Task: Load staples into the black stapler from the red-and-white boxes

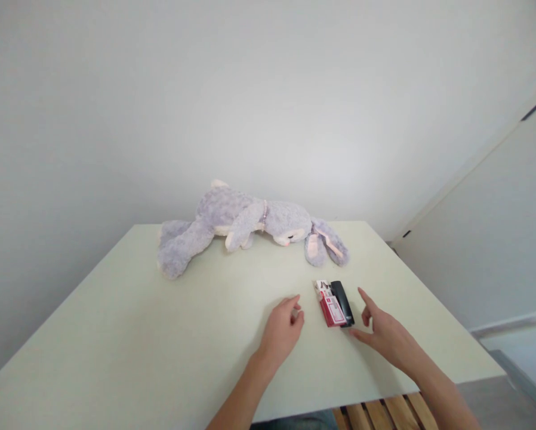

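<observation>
On the white table lies a black stapler [342,303], with a small red and white box [332,310] right beside it on its left. A white and red printed piece [323,288] shows at the far end of the box. To the right of the stapler is my right hand [383,332], open, thumb and index finger apart, with nothing held. My left hand [281,327] rests a short way left of the box. Its fingers are loosely bent, the thumb stands apart from them, and it holds nothing.
A lilac plush rabbit [232,215] lies on its side along the back of the table [129,340], its ears pointing right. Behind it rises a plain wall [268,107]. Wooden slats [379,413] show below the front edge.
</observation>
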